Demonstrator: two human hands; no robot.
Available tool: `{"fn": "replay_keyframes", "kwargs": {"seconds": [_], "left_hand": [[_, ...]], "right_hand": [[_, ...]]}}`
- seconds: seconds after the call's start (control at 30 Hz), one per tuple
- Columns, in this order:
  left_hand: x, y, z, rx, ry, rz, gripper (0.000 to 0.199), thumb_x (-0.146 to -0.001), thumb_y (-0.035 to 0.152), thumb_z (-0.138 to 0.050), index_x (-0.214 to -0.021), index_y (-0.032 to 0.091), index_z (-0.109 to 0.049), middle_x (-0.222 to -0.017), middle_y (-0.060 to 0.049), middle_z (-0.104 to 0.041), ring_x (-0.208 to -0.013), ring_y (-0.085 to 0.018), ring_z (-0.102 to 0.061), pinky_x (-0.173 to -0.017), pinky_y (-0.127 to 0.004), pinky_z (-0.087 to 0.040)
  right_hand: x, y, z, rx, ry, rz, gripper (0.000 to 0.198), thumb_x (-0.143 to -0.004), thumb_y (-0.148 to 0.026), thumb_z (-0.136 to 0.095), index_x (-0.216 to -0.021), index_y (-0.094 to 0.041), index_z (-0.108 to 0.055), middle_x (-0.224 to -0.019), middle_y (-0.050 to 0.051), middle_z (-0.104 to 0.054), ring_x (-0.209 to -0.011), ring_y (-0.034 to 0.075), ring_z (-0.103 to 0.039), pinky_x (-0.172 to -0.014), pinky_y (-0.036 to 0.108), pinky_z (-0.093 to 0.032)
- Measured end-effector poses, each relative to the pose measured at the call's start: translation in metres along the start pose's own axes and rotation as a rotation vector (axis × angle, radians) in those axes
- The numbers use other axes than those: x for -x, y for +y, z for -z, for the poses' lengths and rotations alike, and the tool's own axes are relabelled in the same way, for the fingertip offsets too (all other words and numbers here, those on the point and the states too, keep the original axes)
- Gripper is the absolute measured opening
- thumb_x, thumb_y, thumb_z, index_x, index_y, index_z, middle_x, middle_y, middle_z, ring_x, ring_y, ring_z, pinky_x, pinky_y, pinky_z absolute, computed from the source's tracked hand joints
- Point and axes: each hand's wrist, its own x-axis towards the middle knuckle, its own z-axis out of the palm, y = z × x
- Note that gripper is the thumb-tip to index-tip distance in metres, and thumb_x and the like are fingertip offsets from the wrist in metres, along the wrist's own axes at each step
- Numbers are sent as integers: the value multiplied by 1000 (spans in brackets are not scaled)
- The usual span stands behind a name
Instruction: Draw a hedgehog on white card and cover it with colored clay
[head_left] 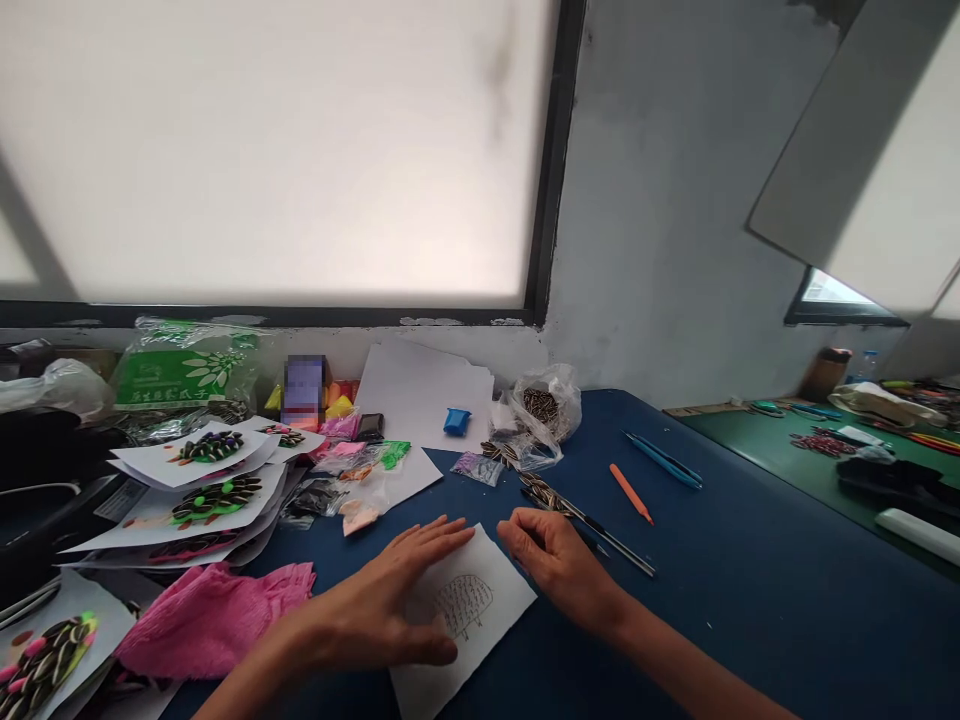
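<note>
A white sheet of paper with a pencil-like drawing of a rounded, patterned body on short legs lies in front of me. My left hand rests over the sheet's left side, fingers stretched out and thumb apart, holding nothing. At the paper's right edge, my right hand is closed, its fingers curled in; whatever they hold, if anything, is hidden. Just behind it lie tweezers and some striped sunflower seeds. A dark slim tip shows beside the right knuckles. An orange marker lies farther right.
Blue tweezers lie at the back right. Behind stand a bag of seeds and a blue packet on white paper. Left are seed-covered pictures, a pink cloth and clay packets. A green table adjoins.
</note>
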Motion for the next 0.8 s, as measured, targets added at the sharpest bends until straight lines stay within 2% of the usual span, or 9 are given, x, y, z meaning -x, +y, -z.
{"fn": "replay_keyframes", "kwargs": {"seconds": [0.17, 0.27, 0.4, 0.5, 0.6, 0.67, 0.7, 0.8], "left_hand": [[7, 10, 2, -95, -4, 73, 102, -67, 50, -77, -151, 20, -28, -158, -12, -16, -145, -36, -9, -117, -56, -15], [6, 12, -8, -152, -11, 42, 102, -67, 54, -76, -150, 14, -30, -157, -16, -15, -145, -37, -9, -117, -56, -14], [3, 9, -17, -176, 37, -8, 88, -78, 51, -68, -151, 21, -28, -158, -11, -12, -145, -35, -8, -116, -59, -10], [1, 3, -18, -153, 31, -53, 89, -76, 44, -70, -151, 25, -26, -159, -7, -12, -146, -34, -7, -116, -59, -9], [-2, -9, -21, -112, 66, -81, 89, -73, 39, -74, -150, 27, -30, -158, -6, -19, -146, -35, -11, -116, -59, -10], [-6, -20, -25, -65, 178, -73, 77, -76, 39, -71, -145, 26, -40, -155, -8, -32, -144, -35, -22, -116, -59, -17], [-8, -25, -27, -35, 265, -70, 68, -79, 41, -68, -142, 26, -46, -151, -9, -40, -141, -35, -30, -114, -57, -25], [-13, -38, -27, 8, 566, -57, 40, -86, 39, -57, -122, 23, -64, -126, -11, -65, -118, -31, -59, -100, -47, -47]], "right_hand": [[1, -3, -3, 149, 18, 44, 12, -87, -24, -56, -79, -16, -59, -72, -1, -55, -67, 13, -48, -61, 25, -38], [-1, -2, -4, 146, 41, 50, 12, -85, -20, -55, -86, -16, -67, -82, 3, -64, -75, 16, -56, -68, 27, -43], [-3, 0, -5, 110, 46, 40, 17, -86, -25, -56, -89, -16, -71, -89, 6, -69, -80, 18, -60, -70, 28, -45], [-4, -3, -9, 141, 19, 21, 14, -85, -23, -57, -87, -16, -69, -79, 3, -66, -71, 15, -56, -64, 24, -43], [-7, -8, -12, 251, -68, 19, 8, -83, -19, -59, -78, -16, -64, -69, 0, -60, -63, 12, -51, -57, 22, -36], [-12, -11, -14, 383, -109, 38, 16, -86, -20, -57, -71, -16, -58, -63, -2, -55, -57, 10, -45, -53, 22, -30], [-15, -12, -14, 459, -113, 57, 22, -88, -22, -55, -67, -17, -54, -60, -2, -52, -54, 10, -41, -52, 23, -26], [-26, -15, -17, 607, -109, 113, 36, -92, -23, -49, -58, -18, -41, -52, -4, -41, -48, 9, -30, -50, 26, -19]]}}
